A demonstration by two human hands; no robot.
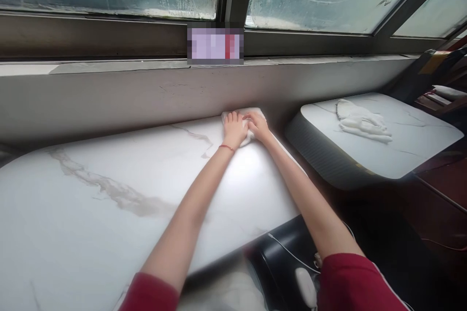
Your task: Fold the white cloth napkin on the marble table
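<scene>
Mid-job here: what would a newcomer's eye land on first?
The left hand and right hand, close together on a white cloth at the nearer marbled table's far right corner. Next, the crumpled white fabric on the other tabletop, to the right.

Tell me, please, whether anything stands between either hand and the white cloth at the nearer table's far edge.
Nothing visible does: the left hand and right hand both rest on the cloth at the far edge of the table.
</scene>
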